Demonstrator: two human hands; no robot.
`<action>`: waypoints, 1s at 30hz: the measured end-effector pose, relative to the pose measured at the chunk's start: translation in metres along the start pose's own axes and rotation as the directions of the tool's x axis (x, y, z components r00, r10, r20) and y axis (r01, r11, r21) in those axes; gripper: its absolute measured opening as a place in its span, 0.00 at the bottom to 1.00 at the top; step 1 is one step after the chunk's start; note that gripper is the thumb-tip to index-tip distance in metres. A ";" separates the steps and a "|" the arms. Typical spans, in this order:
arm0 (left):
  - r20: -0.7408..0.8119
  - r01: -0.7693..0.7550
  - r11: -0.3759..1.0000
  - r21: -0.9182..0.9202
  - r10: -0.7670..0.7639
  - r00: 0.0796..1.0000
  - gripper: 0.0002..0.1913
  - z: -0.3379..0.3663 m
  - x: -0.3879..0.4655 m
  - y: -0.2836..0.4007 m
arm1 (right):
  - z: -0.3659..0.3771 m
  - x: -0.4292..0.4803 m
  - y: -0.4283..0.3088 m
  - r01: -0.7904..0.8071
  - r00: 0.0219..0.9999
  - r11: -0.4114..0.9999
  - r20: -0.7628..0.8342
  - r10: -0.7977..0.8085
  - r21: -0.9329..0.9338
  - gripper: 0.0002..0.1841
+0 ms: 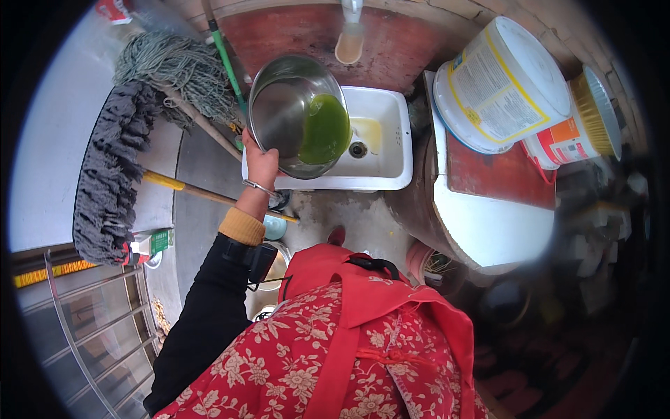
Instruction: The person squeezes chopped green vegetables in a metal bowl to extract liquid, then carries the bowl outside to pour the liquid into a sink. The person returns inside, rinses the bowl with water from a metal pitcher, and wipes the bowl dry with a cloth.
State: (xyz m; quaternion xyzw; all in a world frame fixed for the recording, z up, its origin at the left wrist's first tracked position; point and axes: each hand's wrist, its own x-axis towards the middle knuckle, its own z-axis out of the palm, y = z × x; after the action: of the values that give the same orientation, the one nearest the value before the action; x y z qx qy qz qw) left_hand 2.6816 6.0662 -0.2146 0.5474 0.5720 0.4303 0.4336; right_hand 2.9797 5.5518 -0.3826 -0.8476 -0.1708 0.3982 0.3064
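Observation:
My left hand (pixel 261 163) grips the near left rim of a stainless steel basin (pixel 280 112). The basin is tilted to the right over a white sink (pixel 400 157), and green liquid (pixel 327 128) is gathered on its right side. A thin yellowish puddle (pixel 372 133) lies in the sink beside the drain (pixel 358 150). Above the sink, at the far wall, hangs a pale spout-like fitting (pixel 349 47). My right hand is out of view.
At left are a grey string mop (pixel 172 68) and a dark flat mop (pixel 112 173) with a wooden handle. A large white bucket (pixel 497 89) and a smaller bucket (pixel 568 139) lean at right on a red and white surface (pixel 492 220). A pink bucket (pixel 417 262) stands on the floor.

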 end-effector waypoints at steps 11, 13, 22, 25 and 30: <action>0.142 -0.428 0.847 0.315 0.404 0.904 0.41 0.032 -0.003 0.000 | 0.057 0.021 -0.084 -0.256 0.967 0.921 0.061 0.249 0.295 0.09; 0.176 -0.468 0.811 0.351 0.434 0.884 0.40 0.033 -0.004 0.006 | 0.053 0.010 -0.078 -0.283 0.958 0.905 0.055 0.281 0.317 0.09; 0.287 -0.682 0.578 0.448 0.630 0.722 0.38 0.036 -0.003 0.004 | -0.024 -0.116 -0.023 -0.477 0.857 0.806 -0.019 0.515 0.350 0.10; 0.288 -0.712 0.558 0.427 0.662 0.692 0.36 0.037 -0.002 0.003 | -0.026 -0.125 -0.006 -0.543 0.835 0.770 0.112 0.539 0.335 0.12; 0.276 -0.705 0.554 0.443 0.663 0.696 0.32 0.031 -0.008 0.008 | -0.014 -0.141 0.013 -0.535 0.825 0.745 0.055 0.563 0.399 0.14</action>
State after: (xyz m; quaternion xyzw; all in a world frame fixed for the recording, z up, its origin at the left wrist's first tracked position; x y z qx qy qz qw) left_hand 2.7132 6.0593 -0.2148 0.8372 0.3901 0.3727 0.0900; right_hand 2.9033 5.4613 -0.3039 -0.7929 0.1811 0.4674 0.3466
